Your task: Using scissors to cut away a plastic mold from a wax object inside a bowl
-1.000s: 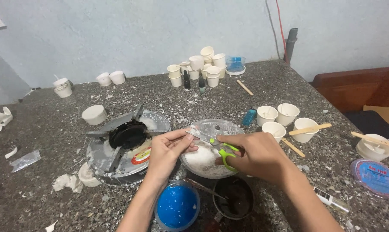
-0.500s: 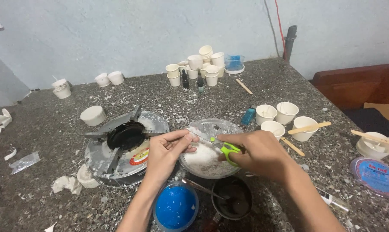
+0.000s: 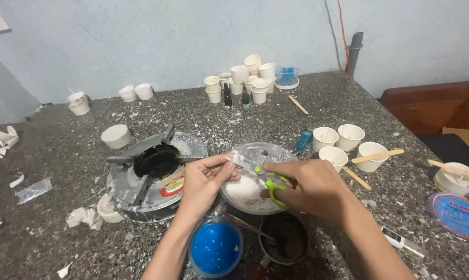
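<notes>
Little has changed since the earlier frames: both hands stay over the clear bowl [image 3: 283, 153] of white powder. The right hand [image 3: 309, 185] remains closed around green-handled scissors [image 3: 258, 170], blades angled toward the left hand [image 3: 204, 180], whose fingertips pinch a small white piece [image 3: 238, 157] above the bowl's left rim.

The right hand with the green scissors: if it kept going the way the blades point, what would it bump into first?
Most likely the left hand: the right hand aims the scissors leftward at its fingertips, above the clear bowl. Depth is hard to judge.
</notes>
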